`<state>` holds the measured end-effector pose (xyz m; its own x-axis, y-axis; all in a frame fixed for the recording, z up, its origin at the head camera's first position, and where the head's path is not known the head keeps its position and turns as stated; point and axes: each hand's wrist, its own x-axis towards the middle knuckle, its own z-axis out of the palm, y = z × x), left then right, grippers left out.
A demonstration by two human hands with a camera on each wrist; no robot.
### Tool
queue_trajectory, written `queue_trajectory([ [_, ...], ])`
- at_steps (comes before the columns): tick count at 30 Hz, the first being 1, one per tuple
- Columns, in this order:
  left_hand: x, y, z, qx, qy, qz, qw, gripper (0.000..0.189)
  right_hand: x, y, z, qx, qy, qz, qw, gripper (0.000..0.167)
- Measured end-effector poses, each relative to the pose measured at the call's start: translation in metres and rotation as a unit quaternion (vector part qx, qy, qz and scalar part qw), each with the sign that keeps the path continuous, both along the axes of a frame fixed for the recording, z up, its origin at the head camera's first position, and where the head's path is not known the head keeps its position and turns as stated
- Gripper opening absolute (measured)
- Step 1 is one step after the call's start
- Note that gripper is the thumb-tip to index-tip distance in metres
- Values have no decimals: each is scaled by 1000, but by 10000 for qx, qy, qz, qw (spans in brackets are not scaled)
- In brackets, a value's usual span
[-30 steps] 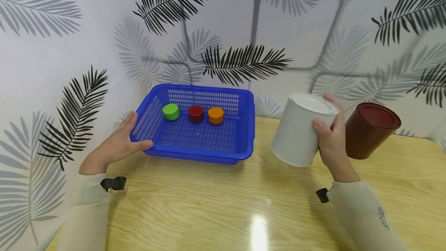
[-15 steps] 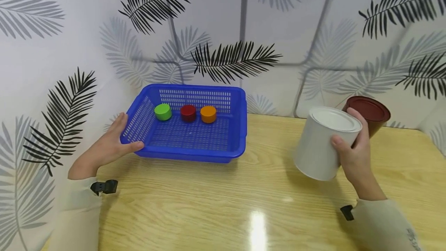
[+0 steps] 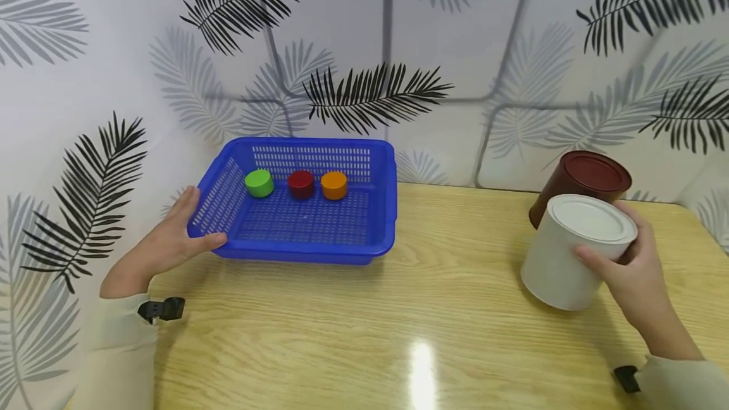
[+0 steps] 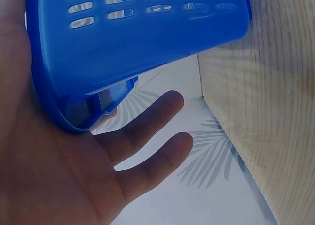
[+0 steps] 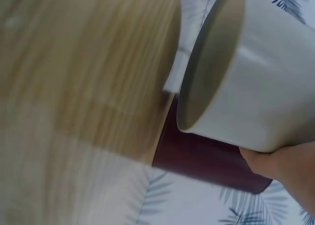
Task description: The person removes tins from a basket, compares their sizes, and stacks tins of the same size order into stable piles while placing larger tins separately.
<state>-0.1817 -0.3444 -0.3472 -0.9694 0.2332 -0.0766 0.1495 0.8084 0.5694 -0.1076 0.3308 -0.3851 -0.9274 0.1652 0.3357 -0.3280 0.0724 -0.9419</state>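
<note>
My right hand [image 3: 638,277] grips an upturned white can [image 3: 564,267] from its right side, thumb on the front. In the right wrist view the can's hollow open end faces the wooden table, held above it. Behind it stands a dark red can [image 3: 592,173], also with its closed end up, partly hidden. My left hand [image 3: 162,242] rests at the left front corner of a blue plastic basket [image 3: 319,250], fingers straight and spread along the side, thumb at the front rim. Inside the basket are a green cap [image 3: 259,183], a red cap [image 3: 301,185] and an orange cap [image 3: 334,186].
The wooden table [image 3: 319,334] runs back to a wall covering [image 3: 444,37] with leaf prints. More of this covering stands close along the left, beside my left arm. A black strap [image 3: 162,309] sits on my left wrist.
My right hand has carried the white can rightward and toward me, in front of the dark red can. My left hand stays at the basket's corner; the view has shifted slightly right.
</note>
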Motion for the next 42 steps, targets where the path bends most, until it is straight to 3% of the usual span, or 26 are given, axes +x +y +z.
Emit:
queue_trajectory([
  [5, 3, -2, -1, 41, -9, 14, 10000, 116, 3, 6, 1, -210, 217, -13, 9995, 82],
  [10, 4, -2, -3, 76, -37, 35, 10000, 116, 6, 14, -2, -186, 76, 45, 9998, 83],
  [20, 1, -4, -2, 21, 72, -4, 10000, 116, 19, 29, -2, 752, -189, -115, 9969, 88],
  [25, -1, -2, 0, 53, 53, -16, 10000, 116, 25, 38, -4, 909, -234, -66, 9956, 91],
  [32, -3, 2, 1, -18, 92, -54, 9999, 116, 31, 48, -6, 624, -320, 58, 9975, 93],
  [36, -3, 2, 2, -25, 49, -30, 10000, 116, 31, 49, -4, 1183, -451, 12, 9920, 98],
  [38, -3, 1, 2, -25, 24, -13, 10000, 116, 30, 49, -2, 1269, -304, 50, 9914, 101],
  [42, -2, 1, 1, -26, -18, 9, 10000, 117, 30, 41, 12, 1864, -11, -402, 9817, 101],
])
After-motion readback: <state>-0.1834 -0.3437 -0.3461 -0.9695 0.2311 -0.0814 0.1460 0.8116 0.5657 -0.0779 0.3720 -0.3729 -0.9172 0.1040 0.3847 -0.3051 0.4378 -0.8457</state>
